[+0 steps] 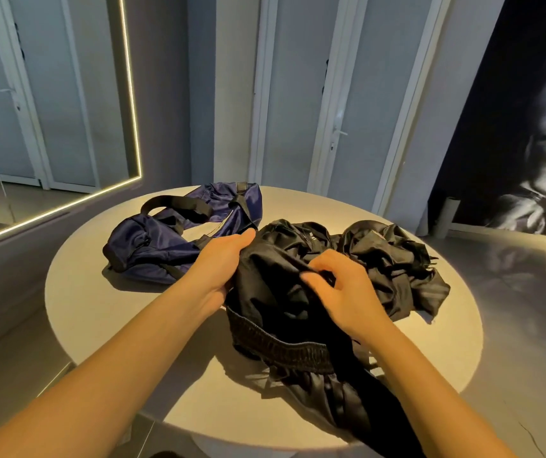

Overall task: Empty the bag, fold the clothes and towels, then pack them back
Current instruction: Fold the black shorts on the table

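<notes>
Black garment [393,256]: crumpled, centre-right on the round table [99,312]. Its elastic waistband [284,347] is at the near end, with fabric below it spilling over the table's near edge. The bulk is heaped far right, so the long axis runs near to far-right. Can't tell if the far heap is a second piece.

Left hand [222,262] is on the garment's left edge, fingers closed on the cloth. Right hand [347,292] is on top mid-garment, fingers curled and pinching a fold; it's blurred, so the exact grip is unclear.

Key relation: the waistband lies just near of both hands, closer to the right one. My guess is both hands need to drop to it to shake the piece flat.

Navy bag [165,249] lies slack at far left, just beside the left hand.
</notes>
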Demonstrator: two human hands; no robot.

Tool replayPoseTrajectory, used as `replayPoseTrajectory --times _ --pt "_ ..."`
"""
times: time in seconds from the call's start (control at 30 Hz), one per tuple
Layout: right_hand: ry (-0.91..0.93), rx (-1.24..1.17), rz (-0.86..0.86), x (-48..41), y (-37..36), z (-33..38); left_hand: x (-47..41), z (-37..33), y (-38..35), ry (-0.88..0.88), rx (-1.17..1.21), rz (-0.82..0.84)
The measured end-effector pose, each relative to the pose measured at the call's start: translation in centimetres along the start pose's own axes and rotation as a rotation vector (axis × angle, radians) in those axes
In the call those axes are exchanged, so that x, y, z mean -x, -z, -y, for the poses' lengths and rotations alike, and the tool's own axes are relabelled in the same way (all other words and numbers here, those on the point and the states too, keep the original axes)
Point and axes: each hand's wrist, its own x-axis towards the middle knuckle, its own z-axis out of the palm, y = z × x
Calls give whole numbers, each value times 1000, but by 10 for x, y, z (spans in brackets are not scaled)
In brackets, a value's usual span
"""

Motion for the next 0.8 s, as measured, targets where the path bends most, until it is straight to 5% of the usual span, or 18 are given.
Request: replayPoseTrajectory --times 0.23,0.37,0.43,0.5,0.6,0.8 --pt "-442 -874 24 -27 38 37 1 -12 13 -340 -346 45" --pt "-738 -999 -76 -46 19 32 5 -7 9 -671 -447 -266" --pt "-829 -1012 -110 -50 13 25 22 6 6 -813 -485 -146" --pt "-869 -1046 -114 -50 11 21 35 27 5 -786 -687 39" --pt "-885 -1079 -77 -51 12 23 32 58 4 -819 -1051 61" --pt "-828 -1100 -46 -45 35 27 26 35 13 -616 -606 209"
